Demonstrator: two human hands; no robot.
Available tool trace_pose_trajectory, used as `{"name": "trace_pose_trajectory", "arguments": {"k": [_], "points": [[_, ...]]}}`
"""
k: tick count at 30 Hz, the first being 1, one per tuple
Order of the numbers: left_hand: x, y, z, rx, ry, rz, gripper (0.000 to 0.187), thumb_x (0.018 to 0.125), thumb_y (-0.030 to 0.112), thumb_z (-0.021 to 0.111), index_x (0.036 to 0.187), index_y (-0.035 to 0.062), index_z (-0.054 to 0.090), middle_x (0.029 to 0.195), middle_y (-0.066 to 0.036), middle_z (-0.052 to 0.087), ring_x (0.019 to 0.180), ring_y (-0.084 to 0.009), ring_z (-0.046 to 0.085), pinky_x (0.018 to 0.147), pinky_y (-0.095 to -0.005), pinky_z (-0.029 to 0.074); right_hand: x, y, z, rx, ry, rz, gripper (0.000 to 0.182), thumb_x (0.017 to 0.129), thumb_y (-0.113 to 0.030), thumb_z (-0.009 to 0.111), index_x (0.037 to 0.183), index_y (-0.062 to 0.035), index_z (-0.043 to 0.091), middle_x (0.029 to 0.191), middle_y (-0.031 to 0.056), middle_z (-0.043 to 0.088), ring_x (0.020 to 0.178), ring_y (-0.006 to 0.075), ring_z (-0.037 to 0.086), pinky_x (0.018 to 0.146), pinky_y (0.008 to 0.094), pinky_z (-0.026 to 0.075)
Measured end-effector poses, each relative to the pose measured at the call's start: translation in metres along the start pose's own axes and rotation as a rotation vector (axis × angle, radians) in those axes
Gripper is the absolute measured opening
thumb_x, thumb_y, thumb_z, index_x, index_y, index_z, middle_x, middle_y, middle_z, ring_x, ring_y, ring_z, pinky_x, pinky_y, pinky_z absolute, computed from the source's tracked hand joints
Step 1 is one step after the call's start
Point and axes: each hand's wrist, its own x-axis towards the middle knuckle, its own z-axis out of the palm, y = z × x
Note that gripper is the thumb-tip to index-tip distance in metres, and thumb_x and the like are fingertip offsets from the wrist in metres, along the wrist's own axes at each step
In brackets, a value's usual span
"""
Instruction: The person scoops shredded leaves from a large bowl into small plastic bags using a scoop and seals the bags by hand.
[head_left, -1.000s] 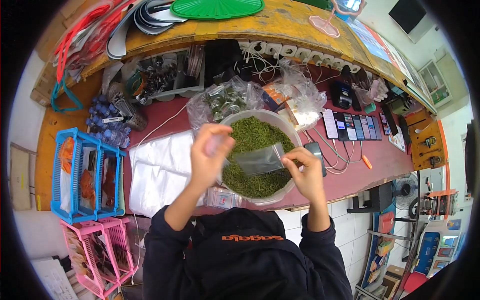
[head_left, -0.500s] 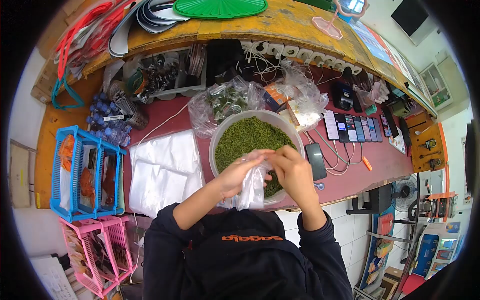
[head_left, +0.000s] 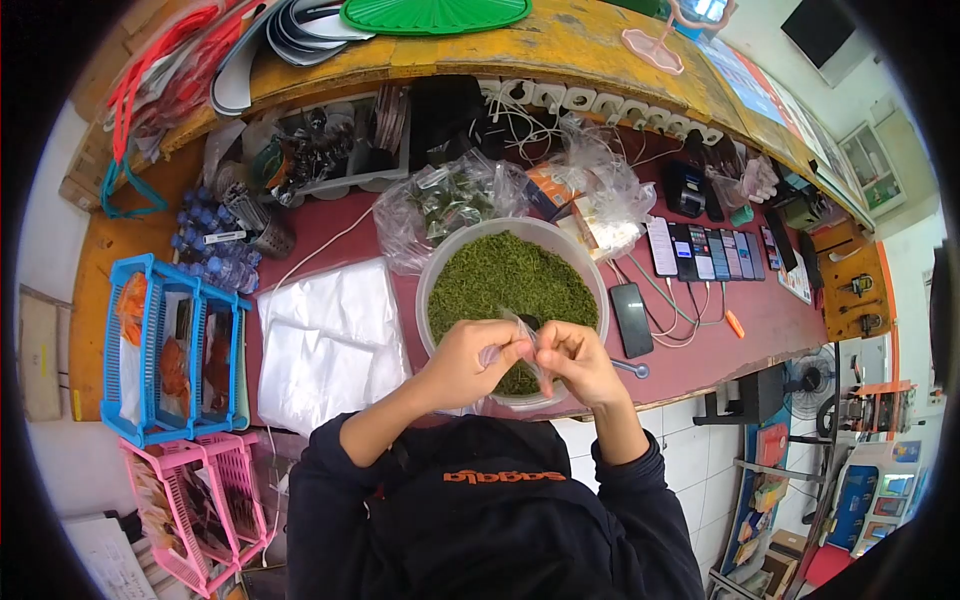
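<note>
Both hands are over the near side of a round white tub (head_left: 437, 262) filled with green, finely shredded plant matter (head_left: 510, 272). My left hand (head_left: 470, 358) pinches one side of a small clear plastic bag (head_left: 523, 338). With thumb and fingertips closed, my right hand (head_left: 577, 362) grips the bag's other side. The fingers hide much of the bag, so its contents cannot be made out. To the left of the tub lies a stack of clear plastic bags (head_left: 330, 335) on the red tabletop.
Behind the tub sits a plastic bag of green leaves (head_left: 455, 200). A black phone (head_left: 630, 320) and a spoon (head_left: 632, 369) lie to the right, beyond them a row of phones (head_left: 705, 252) with cables. Blue baskets (head_left: 175, 350) stand at the left edge.
The bag hung down from my fingers before; now it is held up between both hands. My hands have shifted slightly down toward the tub's near rim, the right one turning.
</note>
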Motion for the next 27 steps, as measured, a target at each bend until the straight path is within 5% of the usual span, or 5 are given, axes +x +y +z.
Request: {"name": "trace_pose_trajectory", "arguments": {"k": [4,6,8,14,27], "points": [[-0.01,-0.006,0.004,0.43,0.009,0.076,0.02,0.082,0.019,0.068,0.069,0.0053,0.061,0.07,-0.009,0.062,0.061,-0.0271,0.061,0.055,-0.0364,0.046,0.001,0.011,0.006,-0.384,0.015,-0.002,0.029,0.093,-0.011,0.057,0.067,-0.0046,0.046,0.06,0.0005,0.05,0.051,0.0113,0.055,0.045,0.0286,0.04],[-0.012,-0.009,0.005,0.623,0.046,0.146,0.022,0.081,0.022,0.069,0.067,0.0071,0.059,0.07,-0.008,0.062,0.062,-0.0273,0.061,0.054,-0.0368,0.047,0.007,0.02,0.009,-1.064,0.343,-0.644,0.021,0.091,-0.012,0.058,0.074,-0.0018,0.052,0.061,0.0117,0.053,0.052,0.0237,0.056,0.048,0.0342,0.042],[-0.014,-0.006,-0.002,0.709,0.067,0.103,0.021,0.078,0.027,0.072,0.071,0.0102,0.061,0.07,-0.007,0.063,0.062,-0.0263,0.062,0.055,-0.0367,0.047,0.005,0.009,0.003,-1.066,0.439,-0.532,0.018,0.088,-0.01,0.06,0.074,-0.0005,0.052,0.062,0.0161,0.05,0.055,0.0319,0.053,0.05,0.0367,0.043],[0.004,-0.014,-0.036,0.591,-0.129,0.046,0.022,0.076,0.03,0.075,0.079,0.0111,0.064,0.069,-0.005,0.062,0.065,-0.0277,0.061,0.058,-0.0369,0.047,-0.002,-0.019,-0.001,-0.331,0.2,-0.093,0.014,0.079,0.006,0.065,0.074,0.0026,0.053,0.084,0.0109,0.065,0.062,0.0092,0.059,0.053,0.0271,0.045],[0.013,-0.019,-0.023,0.766,0.131,0.317,0.044,0.067,0.037,0.081,0.104,0.0147,0.07,0.077,-0.002,0.057,0.072,-0.021,0.056,0.061,-0.0319,0.047,0.0,-0.001,-0.009,-1.349,0.414,-0.458,0.018,0.071,-0.013,0.077,0.084,-0.0069,0.066,0.091,0.0081,0.056,0.091,0.028,0.055,0.074,0.0376,0.043]]}}
